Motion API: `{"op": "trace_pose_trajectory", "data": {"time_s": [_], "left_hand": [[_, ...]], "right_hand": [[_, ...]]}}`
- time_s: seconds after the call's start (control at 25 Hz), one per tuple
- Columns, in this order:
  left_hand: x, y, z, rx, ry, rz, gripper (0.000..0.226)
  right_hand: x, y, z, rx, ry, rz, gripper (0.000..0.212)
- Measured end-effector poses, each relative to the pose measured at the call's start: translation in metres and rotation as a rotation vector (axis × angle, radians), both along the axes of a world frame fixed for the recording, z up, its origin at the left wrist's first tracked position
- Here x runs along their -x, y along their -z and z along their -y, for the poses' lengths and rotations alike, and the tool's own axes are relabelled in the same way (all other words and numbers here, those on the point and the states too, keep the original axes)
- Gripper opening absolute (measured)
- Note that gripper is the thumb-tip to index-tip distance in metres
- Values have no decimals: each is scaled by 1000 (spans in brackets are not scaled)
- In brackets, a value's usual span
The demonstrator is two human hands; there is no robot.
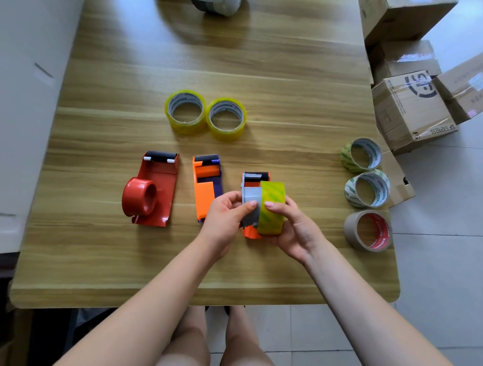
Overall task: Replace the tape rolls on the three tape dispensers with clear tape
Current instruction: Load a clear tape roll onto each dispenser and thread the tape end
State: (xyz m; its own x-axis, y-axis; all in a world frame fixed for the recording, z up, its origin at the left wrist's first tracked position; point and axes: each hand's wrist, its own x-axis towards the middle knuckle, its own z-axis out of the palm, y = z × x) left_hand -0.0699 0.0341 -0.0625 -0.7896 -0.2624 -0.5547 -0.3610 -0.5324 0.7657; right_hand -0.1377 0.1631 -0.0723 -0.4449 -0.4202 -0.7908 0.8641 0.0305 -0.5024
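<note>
Where held just right of frame centre: greenish clear tape roll, upright on edge, pressed against side of grey-orange dispenser. Right hand fingers curled round roll. Left hand gripping dispenser, thumb on grey side. Further left, flat on table: orange-purple dispenser, red dispenser. Above those: first yellowish roll touching second yellowish roll. Along right table edge: upper green-printed roll, lower green-printed roll, brown roll. Upper right: cardboard boxes.

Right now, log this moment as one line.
left hand: holds grey dispenser | right hand: grips roll at its side | red dispenser, orange dispenser: no roll | clear rolls: two, on table
</note>
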Motion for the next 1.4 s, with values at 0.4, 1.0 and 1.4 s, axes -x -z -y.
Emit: {"op": "trace_pose_trajectory", "data": {"time_s": [0.4,1.0,1.4], "left_hand": [[1,4,-10,-118,80,-18,35],[3,3,1,-235,-45,20,30],[-3,4,4,-244,-13,65,63]], "right_hand": [[-7,-6,2,8,-178,-26,77],[-18,-19,-13,-213,-421,-300,57],[-32,-9,-6,-376,-389,-505,52]]}}
